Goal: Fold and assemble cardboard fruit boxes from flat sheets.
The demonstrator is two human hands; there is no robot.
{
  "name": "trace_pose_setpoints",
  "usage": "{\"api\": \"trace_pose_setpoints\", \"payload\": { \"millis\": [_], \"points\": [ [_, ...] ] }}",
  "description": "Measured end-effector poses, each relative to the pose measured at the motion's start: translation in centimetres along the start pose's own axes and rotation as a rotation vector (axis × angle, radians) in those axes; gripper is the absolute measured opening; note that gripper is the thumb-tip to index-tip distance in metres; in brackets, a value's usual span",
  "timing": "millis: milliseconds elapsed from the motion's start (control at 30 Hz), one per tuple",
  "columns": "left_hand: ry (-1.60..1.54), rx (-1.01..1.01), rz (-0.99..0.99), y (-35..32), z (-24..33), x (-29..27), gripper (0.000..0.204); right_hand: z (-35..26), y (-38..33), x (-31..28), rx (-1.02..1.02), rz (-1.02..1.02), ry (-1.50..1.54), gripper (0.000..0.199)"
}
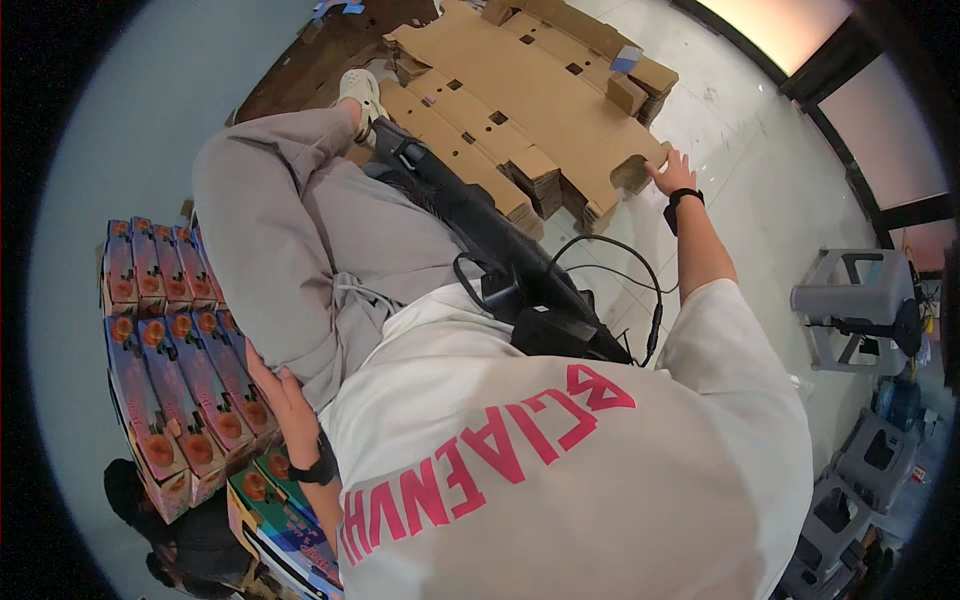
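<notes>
My right hand (676, 176) reaches forward, its fingers spread at the right corner of a stack of flattened brown cardboard boxes (540, 85). The thumb and fingertips touch the cut edge there; I cannot see a firm grip. My left hand (288, 405) lies low beside my left thigh, fingers stretched out, next to a row of printed cartons (205, 370) in blue and pink with orange round pictures. Its fingertips are partly hidden by my leg. Both wrists wear black bands.
A long black device (470, 215) with a looping cable lies across my lap. My foot in a pale clog (360, 92) is beside the cardboard. Green printed cartons (285, 500) stand at lower left. Grey plastic stools (855, 290) are at the right on glossy tiles.
</notes>
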State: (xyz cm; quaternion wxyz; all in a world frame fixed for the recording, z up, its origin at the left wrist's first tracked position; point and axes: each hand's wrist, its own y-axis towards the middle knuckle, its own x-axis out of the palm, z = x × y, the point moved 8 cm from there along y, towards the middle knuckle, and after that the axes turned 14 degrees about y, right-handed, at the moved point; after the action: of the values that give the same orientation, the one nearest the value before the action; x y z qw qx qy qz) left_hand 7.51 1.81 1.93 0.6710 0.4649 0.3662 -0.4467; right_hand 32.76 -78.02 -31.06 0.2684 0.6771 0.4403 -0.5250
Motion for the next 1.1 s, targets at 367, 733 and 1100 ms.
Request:
{"api": "trace_pose_setpoints", "payload": {
  "millis": [367,733,1100],
  "points": [
    [-0.015,-0.002,-0.045,-0.5,-0.3,-0.1,0.067,-15.1,5.2,-10.2,-0.565,0.379,0.049,0.048],
    [0.051,-0.084,-0.101,-1.3,0.4,-0.5,0.066,-15.0,13.2,-8.8,-0.166,-0.090,-0.575,0.053],
    [0.118,-0.066,-0.076,-1.2,-3.6,-0.1,0.067,-7.7,17.0,-5.8,-0.156,0.031,-0.168,0.065]
  ]
}}
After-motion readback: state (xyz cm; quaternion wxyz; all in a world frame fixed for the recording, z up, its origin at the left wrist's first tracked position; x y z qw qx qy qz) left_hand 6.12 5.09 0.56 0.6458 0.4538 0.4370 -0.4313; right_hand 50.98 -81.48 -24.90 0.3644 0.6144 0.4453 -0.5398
